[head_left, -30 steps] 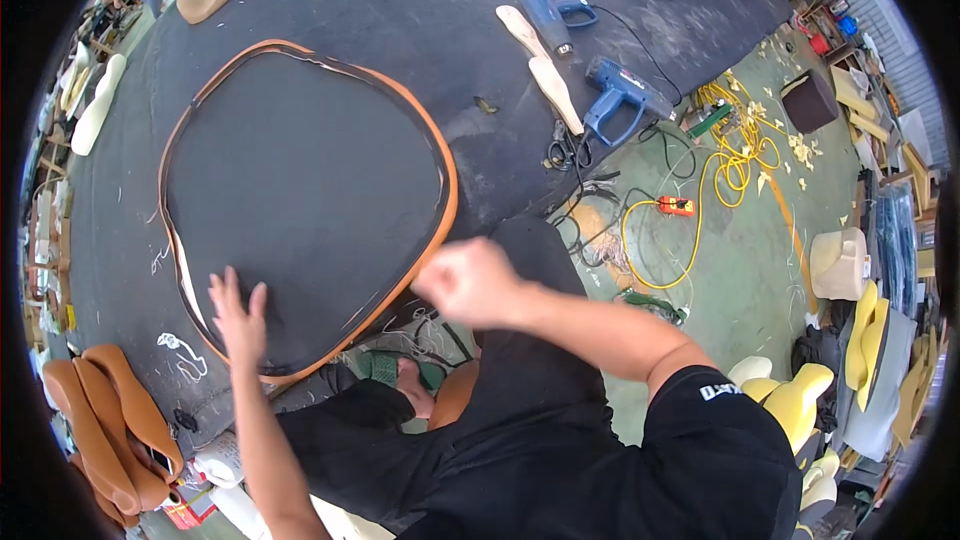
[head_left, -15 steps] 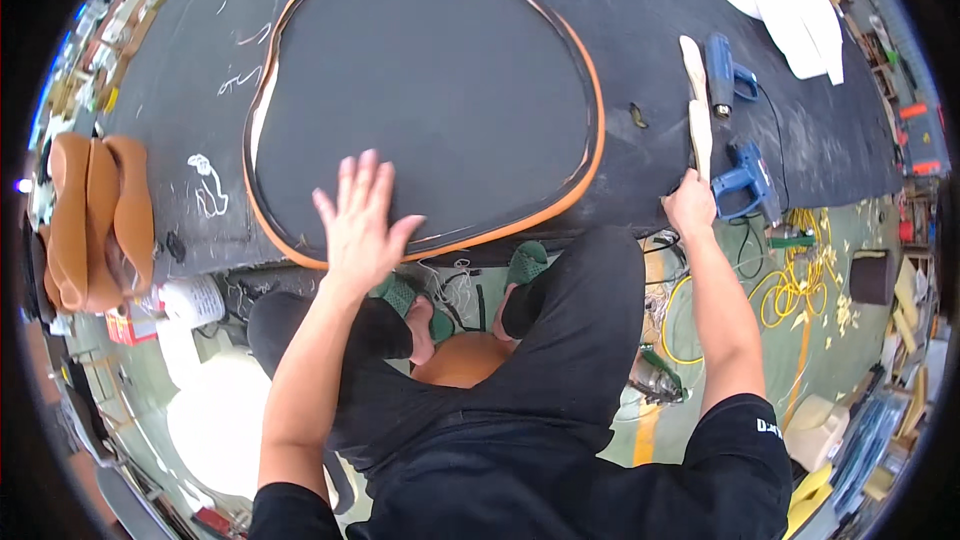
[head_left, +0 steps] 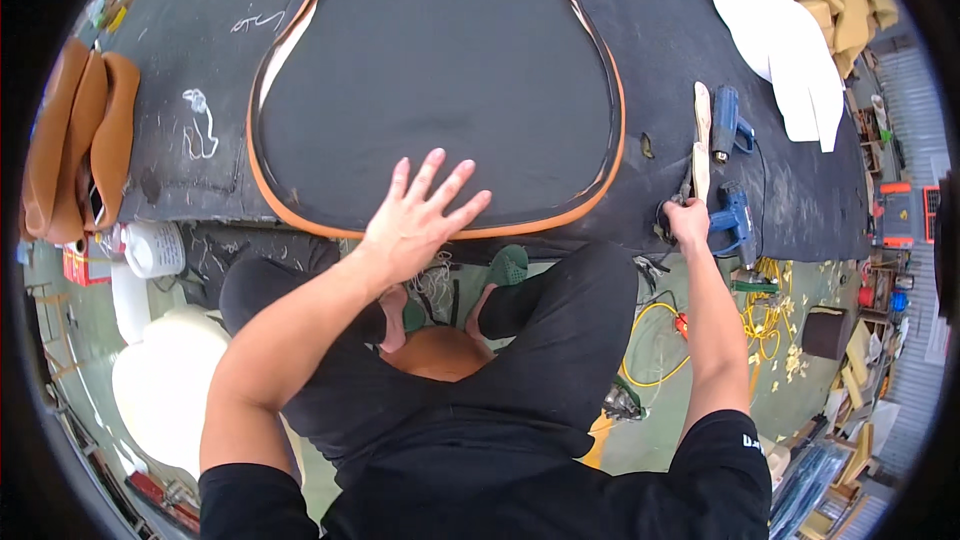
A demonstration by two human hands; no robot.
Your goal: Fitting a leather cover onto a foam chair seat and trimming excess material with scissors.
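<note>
A large rounded cushion-like panel (head_left: 440, 90) lies on the table, with a flat black face and an orange-brown leather rim. My left hand (head_left: 415, 225) is over its near edge, fingers spread, holding nothing. Off to the right, my right hand (head_left: 687, 223) is closed at the table's near side, its fingers curled on something dark that I cannot make out. Just beyond that hand lies a narrow pale strip (head_left: 702, 125). Two blue heat-gun-like tools, one farther away (head_left: 725, 125) and one closer (head_left: 737, 223), rest to the right of it.
Brown padded pieces (head_left: 80, 145) stand at the left, above a white bucket (head_left: 155, 250). White sheet pieces (head_left: 790, 50) and yellowish foam (head_left: 850, 0) occupy the far right. A yellow cable (head_left: 655, 382) coils across the green floor. White thread (head_left: 203, 125) lies left of the panel.
My left hand has slid right along the panel's near edge, fingers still spread. My right hand stays by the pale strip, and a dark item now shows beside it. The view has shifted.
</note>
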